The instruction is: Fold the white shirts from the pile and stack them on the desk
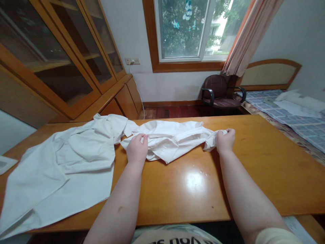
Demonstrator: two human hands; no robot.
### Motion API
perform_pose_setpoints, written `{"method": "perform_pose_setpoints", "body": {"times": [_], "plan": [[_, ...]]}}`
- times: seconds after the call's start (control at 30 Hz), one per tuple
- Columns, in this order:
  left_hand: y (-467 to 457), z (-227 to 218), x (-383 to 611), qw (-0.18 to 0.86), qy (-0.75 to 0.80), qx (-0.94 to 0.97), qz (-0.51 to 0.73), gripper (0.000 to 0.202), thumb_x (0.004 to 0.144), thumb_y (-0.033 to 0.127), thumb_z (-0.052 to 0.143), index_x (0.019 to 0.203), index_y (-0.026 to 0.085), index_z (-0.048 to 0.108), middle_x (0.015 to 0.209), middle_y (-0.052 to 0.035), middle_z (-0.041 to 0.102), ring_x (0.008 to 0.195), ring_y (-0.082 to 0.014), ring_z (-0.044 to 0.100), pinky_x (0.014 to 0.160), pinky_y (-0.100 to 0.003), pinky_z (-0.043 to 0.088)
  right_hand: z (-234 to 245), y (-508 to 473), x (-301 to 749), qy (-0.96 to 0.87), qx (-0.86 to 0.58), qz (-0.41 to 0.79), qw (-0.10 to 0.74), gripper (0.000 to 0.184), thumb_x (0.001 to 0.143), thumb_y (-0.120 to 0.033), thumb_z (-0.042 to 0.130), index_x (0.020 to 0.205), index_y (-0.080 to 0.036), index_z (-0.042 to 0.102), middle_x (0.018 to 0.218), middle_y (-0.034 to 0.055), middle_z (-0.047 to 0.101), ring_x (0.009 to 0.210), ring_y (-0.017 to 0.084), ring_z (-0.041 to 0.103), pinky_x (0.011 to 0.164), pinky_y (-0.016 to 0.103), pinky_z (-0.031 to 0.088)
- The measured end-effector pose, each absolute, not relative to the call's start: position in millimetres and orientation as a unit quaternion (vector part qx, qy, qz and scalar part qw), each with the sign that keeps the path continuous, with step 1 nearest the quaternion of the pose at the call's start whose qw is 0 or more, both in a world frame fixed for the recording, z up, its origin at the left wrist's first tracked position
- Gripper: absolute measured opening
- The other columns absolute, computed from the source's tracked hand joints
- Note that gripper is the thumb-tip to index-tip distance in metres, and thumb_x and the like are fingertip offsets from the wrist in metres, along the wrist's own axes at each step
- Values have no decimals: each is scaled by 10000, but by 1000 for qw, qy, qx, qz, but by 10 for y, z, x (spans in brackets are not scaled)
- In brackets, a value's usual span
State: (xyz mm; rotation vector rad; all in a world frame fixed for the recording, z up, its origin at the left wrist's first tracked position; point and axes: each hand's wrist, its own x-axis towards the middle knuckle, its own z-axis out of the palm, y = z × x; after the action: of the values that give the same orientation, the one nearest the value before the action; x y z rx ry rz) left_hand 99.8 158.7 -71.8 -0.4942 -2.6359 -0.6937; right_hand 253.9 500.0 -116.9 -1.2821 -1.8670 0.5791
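A bunched length of white garment (175, 139) stretches across the wooden table (182, 193) between my two hands. My left hand (137, 147) is closed on its near left edge, with thumb and fingers pressed together. At the far right end, my right hand (225, 139) grips a gathered, cuff-like bit of the same cloth. Its lower edge hangs in a point near the tabletop. To the left, a wide spread of white cloth (83, 159) lies wrinkled over the table and reaches its front edge. Whether both parts are one garment I cannot tell.
Glass-doored wooden cabinets (73, 51) stand along the left, beyond the table. Past the far edge are a dark office chair (215, 89), a window with a pink curtain (250, 37), and a bed (286, 105) on the right. A white object (7, 164) sits at the left edge.
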Motion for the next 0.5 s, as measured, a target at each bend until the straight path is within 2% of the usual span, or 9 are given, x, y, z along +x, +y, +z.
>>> {"method": "perform_pose_setpoints", "body": {"times": [0.07, 0.17, 0.3, 0.4, 0.5], "plan": [[1599, -736, 992, 199, -935, -198, -216, 263, 875, 349, 449, 979, 211, 647, 933, -73, 668, 906, -257, 593, 779, -341, 439, -1167, 4914, 2501, -779, -475, 163, 376, 343, 719, -285, 491, 1032, -147, 509, 995, 154, 575, 912, 288, 503, 824, 420, 373], [1631, -758, 1013, 219, -930, -226, -192, 351, 822, 255, 511, 1155, 174, 583, 1036, -95, 654, 999, -278, 564, 893, -377, 407, -1173, 4774, 2436, -848, -386, 87, 354, 378, 743, -258, 499, 1097, -135, 543, 1092, 171, 585, 1074, 330, 467, 961, 478, 285], [1669, -785, 1043, 206, -917, -277, -201, 525, 779, 185, 538, 1298, 177, 461, 1255, -98, 575, 1147, -265, 507, 989, -376, 355, -1201, 4689, 2382, -922, -228, 123, 288, 419, 779, -264, 498, 1180, -145, 528, 1178, 148, 583, 1107, 293, 498, 971, 433, 330], [1677, -802, 1044, 191, -911, -311, -193, 538, 771, 173, 542, 1302, 202, 462, 1350, -81, 509, 1241, -252, 441, 1045, -382, 307, -1213, 4677, 2365, -940, -165, 149, 261, 511, 782, -269, 513, 1274, -139, 471, 1303, 142, 520, 1139, 270, 502, 954, 394, 376], [1678, -797, 1058, 215, -903, -320, -190, 365, 799, 213, 532, 1160, 205, 585, 1312, -69, 543, 1271, -269, 402, 1075, -415, 262, -1206, 4663, 2356, -947, -172, 142, 230, 517, 784, -279, 527, 1280, -140, 487, 1311, 140, 520, 1157, 277, 500, 949, 388, 386]]}}
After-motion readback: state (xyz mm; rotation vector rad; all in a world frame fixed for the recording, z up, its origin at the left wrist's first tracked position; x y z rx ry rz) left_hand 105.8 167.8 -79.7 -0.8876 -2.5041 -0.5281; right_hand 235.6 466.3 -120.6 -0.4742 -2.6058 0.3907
